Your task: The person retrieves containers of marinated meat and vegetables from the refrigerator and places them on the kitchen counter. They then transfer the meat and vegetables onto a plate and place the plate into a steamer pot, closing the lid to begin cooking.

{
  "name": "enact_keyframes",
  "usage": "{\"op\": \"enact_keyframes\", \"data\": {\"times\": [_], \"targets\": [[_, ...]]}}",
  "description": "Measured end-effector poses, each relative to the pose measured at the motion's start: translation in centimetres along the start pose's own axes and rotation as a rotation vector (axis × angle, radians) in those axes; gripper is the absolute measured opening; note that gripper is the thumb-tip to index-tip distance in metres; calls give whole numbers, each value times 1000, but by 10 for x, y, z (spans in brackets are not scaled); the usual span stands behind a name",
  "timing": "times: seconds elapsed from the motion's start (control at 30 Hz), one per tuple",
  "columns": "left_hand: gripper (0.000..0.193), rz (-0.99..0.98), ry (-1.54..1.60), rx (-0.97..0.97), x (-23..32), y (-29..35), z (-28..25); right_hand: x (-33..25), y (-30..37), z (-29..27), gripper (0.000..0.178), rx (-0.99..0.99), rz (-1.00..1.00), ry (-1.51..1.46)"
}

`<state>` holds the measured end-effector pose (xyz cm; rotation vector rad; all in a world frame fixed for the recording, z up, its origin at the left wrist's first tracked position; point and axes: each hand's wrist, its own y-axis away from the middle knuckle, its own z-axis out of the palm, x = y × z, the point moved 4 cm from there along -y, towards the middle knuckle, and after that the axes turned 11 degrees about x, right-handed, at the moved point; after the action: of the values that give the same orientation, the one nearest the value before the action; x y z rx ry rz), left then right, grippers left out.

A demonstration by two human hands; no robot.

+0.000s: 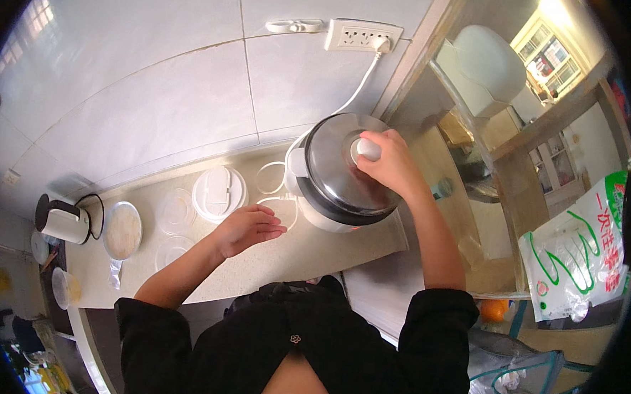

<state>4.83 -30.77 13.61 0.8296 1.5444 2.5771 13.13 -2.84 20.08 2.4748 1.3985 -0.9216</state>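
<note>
A round electric cooker (321, 217) with a white body stands at the right end of the counter. On top of it sits a shiny steel lid (332, 151) with a pale knob (366, 149). My right hand (390, 162) grips that knob, fingers wrapped around it. Left of the cooker, my left hand (248, 230) hovers over the counter with its fingers stretched out, holding nothing. Close by it lie a white round appliance (219, 192) and a white cord (268, 167). The inside of the cooker is hidden.
Clear plastic lids or tubs (176, 210) lie on the counter (326, 263) left of my left hand. Farther left are a bowl of pale powder (123, 231) and a kettle (68, 221). A wall socket (359, 37) holds the cooker's plug. A plastic bag (576, 253) hangs at right.
</note>
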Motion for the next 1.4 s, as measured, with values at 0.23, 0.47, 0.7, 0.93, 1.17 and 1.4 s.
{"op": "enact_keyframes", "data": {"times": [0.23,0.47,0.7,0.93,1.17,1.4], "targets": [[7,0,86,38,-6,-1,-19,-2,-10,9,44,-10,-18,14],[7,-18,86,15,-11,-7,-17,-2,-9,10,39,18,-37,26],[12,-11,81,0,-16,-10,-8,-2,-8,8,39,-4,-46,23],[32,1394,-1109,180,28,12,58,3,-6,9,39,13,-55,18],[46,1591,-1470,3,52,-28,107,0,-8,8,39,-48,-16,31],[52,1521,-1325,-123,56,-30,109,3,-6,2,39,-28,-34,-60]]}}
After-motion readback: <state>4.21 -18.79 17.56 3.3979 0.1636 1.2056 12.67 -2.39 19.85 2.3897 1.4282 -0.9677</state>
